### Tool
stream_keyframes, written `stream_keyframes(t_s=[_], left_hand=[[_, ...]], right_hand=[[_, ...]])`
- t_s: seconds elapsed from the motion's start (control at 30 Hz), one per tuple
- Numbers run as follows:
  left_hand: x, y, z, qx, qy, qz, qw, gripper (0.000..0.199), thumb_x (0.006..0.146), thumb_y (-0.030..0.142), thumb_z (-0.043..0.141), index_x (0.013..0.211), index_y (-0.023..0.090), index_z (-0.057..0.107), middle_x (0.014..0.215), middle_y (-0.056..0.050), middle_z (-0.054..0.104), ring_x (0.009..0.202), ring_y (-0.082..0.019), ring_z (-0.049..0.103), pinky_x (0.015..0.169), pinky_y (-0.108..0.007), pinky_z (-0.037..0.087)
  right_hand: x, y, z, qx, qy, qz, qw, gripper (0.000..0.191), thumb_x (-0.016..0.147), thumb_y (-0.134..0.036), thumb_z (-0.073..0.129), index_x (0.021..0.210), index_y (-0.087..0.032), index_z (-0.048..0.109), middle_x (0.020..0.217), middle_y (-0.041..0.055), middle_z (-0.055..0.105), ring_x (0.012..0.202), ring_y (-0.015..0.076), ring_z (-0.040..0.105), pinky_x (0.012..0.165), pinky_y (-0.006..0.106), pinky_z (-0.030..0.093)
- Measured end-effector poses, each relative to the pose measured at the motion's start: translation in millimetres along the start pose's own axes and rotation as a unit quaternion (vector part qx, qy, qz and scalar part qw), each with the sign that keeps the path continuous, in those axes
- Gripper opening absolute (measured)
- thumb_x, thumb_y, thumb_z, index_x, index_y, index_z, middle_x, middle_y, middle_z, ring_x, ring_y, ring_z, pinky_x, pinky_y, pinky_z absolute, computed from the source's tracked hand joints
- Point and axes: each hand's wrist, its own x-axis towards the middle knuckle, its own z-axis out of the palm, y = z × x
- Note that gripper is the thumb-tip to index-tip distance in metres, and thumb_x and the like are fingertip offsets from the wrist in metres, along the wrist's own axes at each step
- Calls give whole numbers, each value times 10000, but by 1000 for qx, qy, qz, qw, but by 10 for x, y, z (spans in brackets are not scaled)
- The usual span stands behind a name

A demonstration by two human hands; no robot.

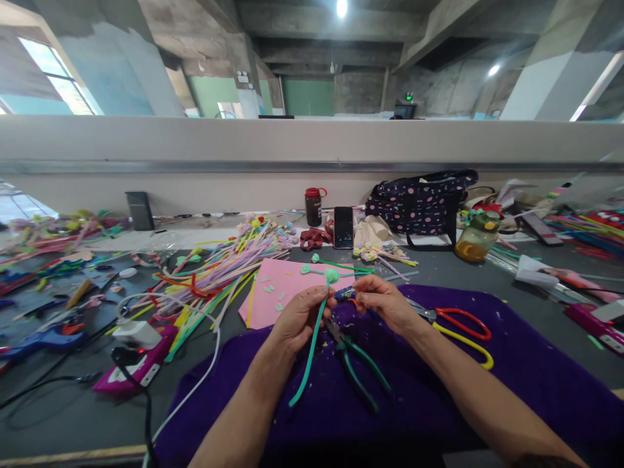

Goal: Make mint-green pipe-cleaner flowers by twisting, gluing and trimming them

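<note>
Near the middle of the view, my left hand (303, 314) is closed on a green fuzzy stem (312, 357), which hangs down toward the purple cloth. A pale green flower-like head (331, 276) tops the stem just above my fingertips. My right hand (383, 299) is closed on a small dark blue item (345, 294) with a patterned surface, close beside the flower head. Pliers with green handles (358, 364) lie on the purple cloth (414, 390) below my hands. Scissors with red and yellow handles (463, 328) rest right of my right wrist.
A pink sheet (273, 286) with green scraps lies behind my left hand. Bundled colourful stems (234, 260) spread to the left, near a magenta power strip (141, 364) and cables. A phone (343, 227), bottle (313, 207), dark bag (414, 205) and jar (476, 237) stand behind.
</note>
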Motion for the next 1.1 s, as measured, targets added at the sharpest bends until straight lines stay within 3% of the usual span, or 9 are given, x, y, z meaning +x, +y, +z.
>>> stream_keyframes(t_s=[0.17,0.27,0.4,0.53,0.77,0.97,1.1], left_hand=[[1,10,5,-12,15,-6,1000,154,687,245,637,784,126,625,643,-7,590,459,-52,507,380,-136,351],[9,3,-12,-23,24,9,999,200,677,256,649,811,109,623,642,-9,576,433,-30,461,324,-113,266],[12,0,-35,-36,-2,11,999,223,684,272,647,830,106,616,607,24,529,367,9,341,290,-101,175],[3,6,-34,-41,-15,6,999,218,683,279,647,809,106,608,613,24,542,351,15,333,291,-104,200],[7,1,-33,-54,-15,-1,998,210,693,258,642,824,97,611,605,18,555,355,15,357,293,-99,210],[8,18,-15,-52,-17,-6,998,215,672,258,659,815,101,619,595,21,549,358,17,355,294,-96,210],[6,20,-13,-42,-16,-1,999,223,666,275,663,802,103,620,601,19,556,354,14,350,295,-106,210]], right_hand=[[-7,21,11,-41,5,32,999,258,705,-257,605,950,-175,616,485,-74,447,398,54,361,418,191,277],[-17,47,20,-62,-4,51,997,268,742,-303,576,969,-163,599,460,-96,337,367,40,231,371,182,156],[-32,23,56,-111,7,10,994,230,777,-299,546,955,-168,611,520,-66,402,440,57,334,427,186,262],[-36,24,69,-135,-20,-11,991,268,758,-283,580,1011,-199,601,784,-2,565,597,86,472,550,216,383],[-1,120,3,-153,-6,44,987,237,765,-351,575,912,-172,625,501,-65,448,398,52,361,384,173,257],[15,85,-9,-4,-13,65,998,289,748,-390,592,926,-162,601,513,-74,422,387,38,323,384,177,240],[19,80,-6,24,-8,70,997,282,746,-365,596,947,-167,588,539,-72,429,394,36,329,388,173,246]])
